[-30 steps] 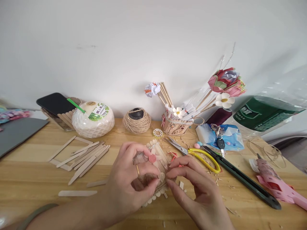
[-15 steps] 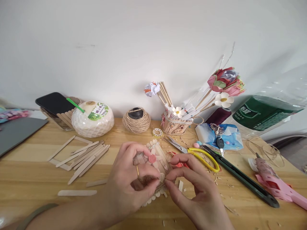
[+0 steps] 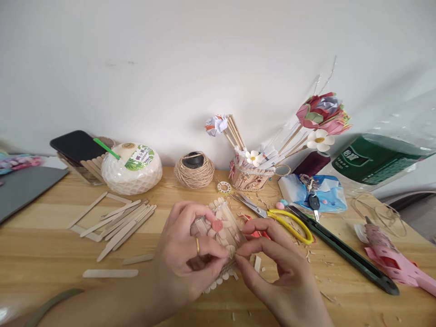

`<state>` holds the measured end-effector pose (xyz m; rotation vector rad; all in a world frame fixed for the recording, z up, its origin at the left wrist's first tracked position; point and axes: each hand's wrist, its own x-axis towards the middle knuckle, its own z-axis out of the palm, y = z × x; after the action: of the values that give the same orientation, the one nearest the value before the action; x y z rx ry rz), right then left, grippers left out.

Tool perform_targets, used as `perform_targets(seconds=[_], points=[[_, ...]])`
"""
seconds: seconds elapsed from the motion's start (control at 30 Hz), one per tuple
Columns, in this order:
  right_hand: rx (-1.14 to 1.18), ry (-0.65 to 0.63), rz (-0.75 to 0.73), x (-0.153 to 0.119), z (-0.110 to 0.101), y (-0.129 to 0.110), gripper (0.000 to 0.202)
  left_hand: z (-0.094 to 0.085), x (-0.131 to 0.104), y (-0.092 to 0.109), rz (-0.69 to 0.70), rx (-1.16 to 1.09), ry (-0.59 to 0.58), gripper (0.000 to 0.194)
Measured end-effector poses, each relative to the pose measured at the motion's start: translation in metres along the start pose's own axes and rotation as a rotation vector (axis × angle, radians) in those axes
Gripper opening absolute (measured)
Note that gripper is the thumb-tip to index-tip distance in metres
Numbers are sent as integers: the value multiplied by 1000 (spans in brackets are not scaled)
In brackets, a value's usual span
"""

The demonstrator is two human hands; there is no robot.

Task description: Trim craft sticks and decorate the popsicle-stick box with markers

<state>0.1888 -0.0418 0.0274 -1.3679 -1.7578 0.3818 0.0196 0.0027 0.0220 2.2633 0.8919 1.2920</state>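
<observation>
A small rounded wooden piece [image 3: 231, 251], like a cut stick end, sits between my two hands' fingertips. My left hand [image 3: 189, 254], with a gold ring, pinches it between thumb and index finger. From the other side my right hand [image 3: 275, 259] has its thumb and index finger closed at the piece's right edge; its other fingers curl loosely. Beneath both hands lies a craft-stick panel [image 3: 226, 218] with scalloped stick ends along its edges, partly hidden by my fingers. A pink round disc [image 3: 217, 225] shows on the panel, by the left fingertips.
Craft sticks [image 3: 127, 225] lie in a loose pile at left. Yellow-handled scissors [image 3: 289, 222], a dark green cutter [image 3: 347, 254] and a pink glue gun [image 3: 391, 261] lie at right. Behind stand a twine ball [image 3: 194, 175], a stick-sided holder [image 3: 250, 177] with paper flowers, and a white coconut [image 3: 131, 170].
My left fingers have shifted slightly, so more of the panel shows between them. Both hands keep their pinch at nearly the same spot. The view has moved a little.
</observation>
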Motion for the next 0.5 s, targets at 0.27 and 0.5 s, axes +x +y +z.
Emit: perform_targets(seconds=[0.27, 0.5], points=[[-12, -11, 0, 0, -2, -1, 12, 0, 0, 0, 18, 17, -16, 21], [1, -34, -24, 2, -2, 1, 11, -2, 0, 1, -3, 5, -56, 20]])
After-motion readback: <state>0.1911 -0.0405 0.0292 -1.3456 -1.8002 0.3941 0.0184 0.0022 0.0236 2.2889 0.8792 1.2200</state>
